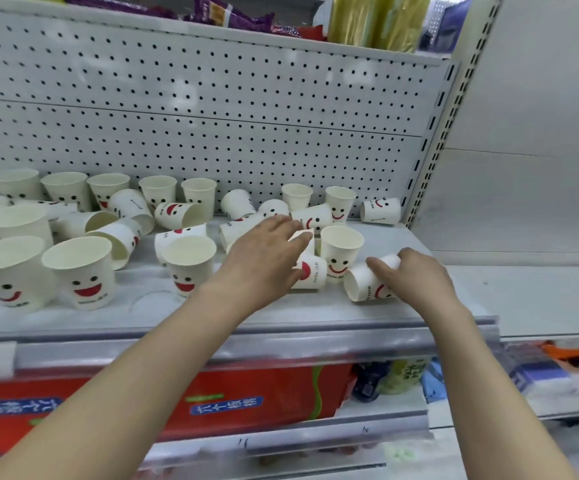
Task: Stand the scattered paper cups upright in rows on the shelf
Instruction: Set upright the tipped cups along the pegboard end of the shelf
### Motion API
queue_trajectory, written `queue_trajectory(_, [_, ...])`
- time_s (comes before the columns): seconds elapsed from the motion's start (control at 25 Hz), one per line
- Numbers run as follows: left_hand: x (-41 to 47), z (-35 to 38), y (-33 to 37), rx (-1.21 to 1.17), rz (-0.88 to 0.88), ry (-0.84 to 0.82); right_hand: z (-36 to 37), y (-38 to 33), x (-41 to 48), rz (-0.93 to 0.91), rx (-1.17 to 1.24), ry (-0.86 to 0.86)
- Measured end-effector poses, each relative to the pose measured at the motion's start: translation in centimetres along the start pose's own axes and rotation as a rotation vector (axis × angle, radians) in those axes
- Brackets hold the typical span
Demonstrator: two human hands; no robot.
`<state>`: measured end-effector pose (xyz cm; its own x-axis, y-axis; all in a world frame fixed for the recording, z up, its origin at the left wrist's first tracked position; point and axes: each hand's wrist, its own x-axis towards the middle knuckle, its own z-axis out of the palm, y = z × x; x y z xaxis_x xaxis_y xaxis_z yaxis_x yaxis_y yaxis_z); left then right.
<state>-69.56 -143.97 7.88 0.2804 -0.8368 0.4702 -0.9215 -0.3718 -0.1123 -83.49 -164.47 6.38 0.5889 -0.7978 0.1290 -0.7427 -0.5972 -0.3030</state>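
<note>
On the grey metal shelf (281,315) our right grip (419,278) clasps a toppled white smiley paper cup (359,287) to upright it, left grip (267,258) open.

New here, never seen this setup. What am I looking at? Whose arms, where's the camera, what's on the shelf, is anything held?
No machine here: a person works with two bare hands, and the one picture comes from a wide-angle camera worn on their head, looking forward and down. That is why both forearms enter from the bottom. The grey shelf with a pegboard back carries many white paper cups printed with smiley faces; some stand upright, like the front-left cup, others lie tipped over. The right hand has its fingers curled round a tipped cup near the shelf's front edge. The left hand reaches over other fallen cups with fingers fairly straight; no clear grip shows.
</note>
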Motion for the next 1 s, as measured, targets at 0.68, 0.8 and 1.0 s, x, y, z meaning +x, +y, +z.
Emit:
queue_trajectory(0.68, [4.1,3.3,6.7,0.237,-0.218,-0.257,-1.1,4.5,5.5,-0.645,0.008,0.296])
queue_trajectory(0.8, [4.2,2.5,6.7,0.226,-0.175,-0.269,-1.6,2.7,5.6,-0.872,0.060,0.175])
queue_trajectory(1.0, [4.6,0.7,6.4,0.071,-0.178,-0.236,-0.9,1.5,5.5,-0.925,0.066,0.039])
